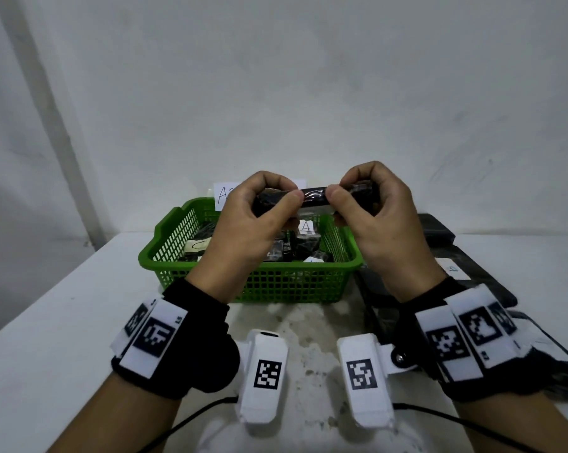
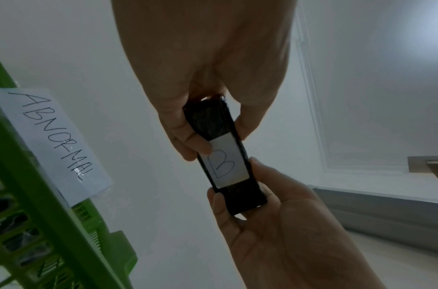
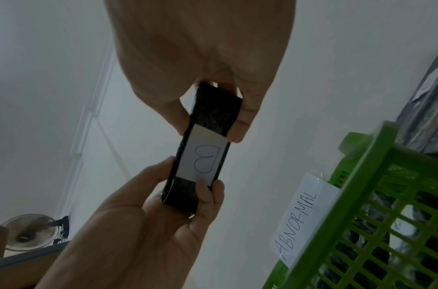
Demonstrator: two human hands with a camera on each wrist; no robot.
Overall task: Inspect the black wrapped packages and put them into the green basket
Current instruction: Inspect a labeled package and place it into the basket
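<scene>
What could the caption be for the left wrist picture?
Both hands, left hand and right hand, grip a black wrapped package labelled B beside the green basket tagged ABNORMAL.

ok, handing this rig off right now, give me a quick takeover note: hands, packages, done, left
Left hand: grips one end of the black wrapped package.
Right hand: grips the other end; the package is held level above the green basket.
Package: its white label reads "B", facing down toward the wrist cameras.
Basket: tagged "ABNORMAL"; several wrapped packages already inside.
Done: those are binned.
Left: finish inspecting B, drop it in, then the dark packages on the table to the right.
</scene>
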